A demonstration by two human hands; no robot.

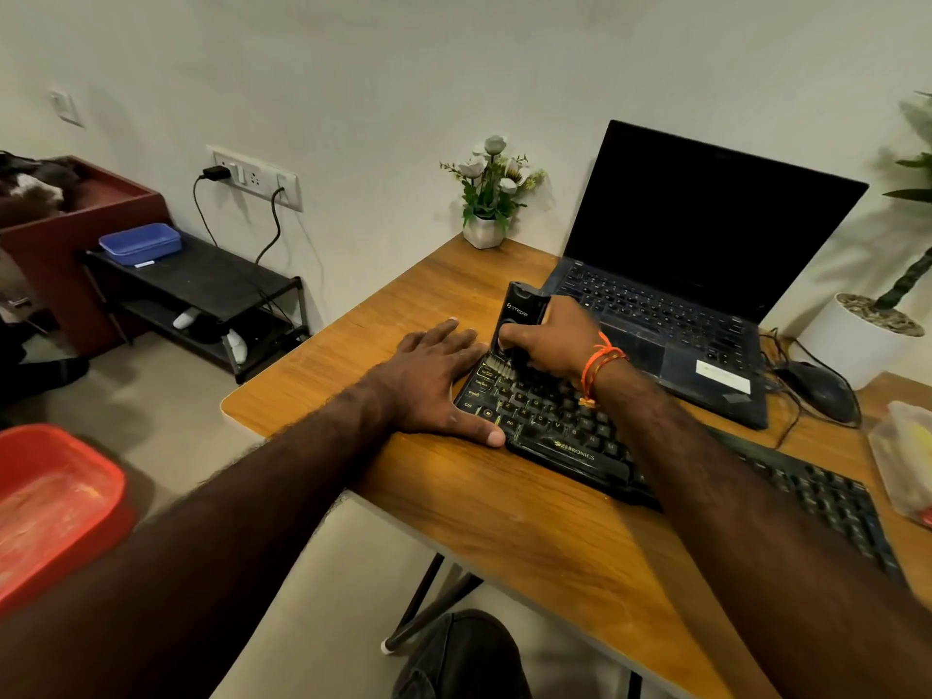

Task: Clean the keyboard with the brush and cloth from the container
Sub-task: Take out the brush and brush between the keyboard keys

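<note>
I judge I'm mid-brushing: my right hand grips the brush, its bristles on the far-left keys of the keyboard. My left hand, fingers straight and loosely together, presses flat at the keyboard's left end; next I'd sweep rightward along the rows.

The keyboard was black, with pale legends on its keys and a ZEBRONICS mark on its front edge; it lay flat and slantwise on the wooden desk, just in front of the open laptop. The brush, a black block-shaped tool with a short tuft of pale bristles at its lower end, stood nearly upright at the keyboard's far left corner, bristles down on the keys there, close beside the laptop's left front corner.
</note>
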